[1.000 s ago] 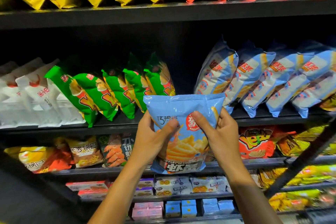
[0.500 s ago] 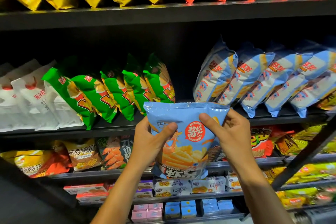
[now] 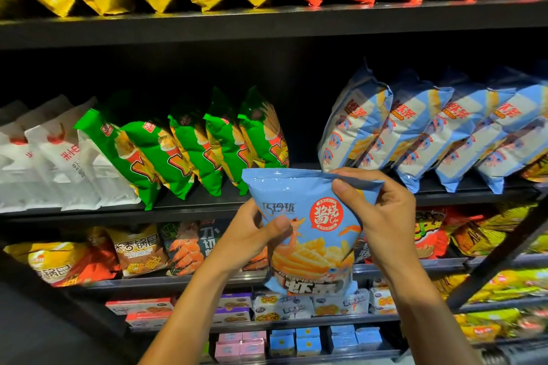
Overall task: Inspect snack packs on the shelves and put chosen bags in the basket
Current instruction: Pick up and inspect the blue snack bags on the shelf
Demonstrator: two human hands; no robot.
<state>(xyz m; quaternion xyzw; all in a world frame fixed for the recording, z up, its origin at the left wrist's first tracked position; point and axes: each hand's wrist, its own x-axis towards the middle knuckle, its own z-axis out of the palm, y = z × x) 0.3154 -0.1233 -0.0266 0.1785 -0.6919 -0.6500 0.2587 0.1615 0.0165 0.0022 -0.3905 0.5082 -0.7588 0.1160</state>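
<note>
I'm looking at a black shelving unit [image 3: 267, 25] that fills nearly all I can see, its boards stacked one above another. The recess behind the middle board [image 3: 207, 204] is deep in shadow, while the front edges catch light from the near side. A dark slanted bar [image 3: 504, 249] crosses the lower right. At the lower left a dark, blurred surface [image 3: 44, 329] lies near me; I can't tell what it is.

Small pink boxes [image 3: 240, 345] and blue boxes [image 3: 295, 341] on bottom tier; dark diagonal bar [image 3: 501, 249] at right.
</note>
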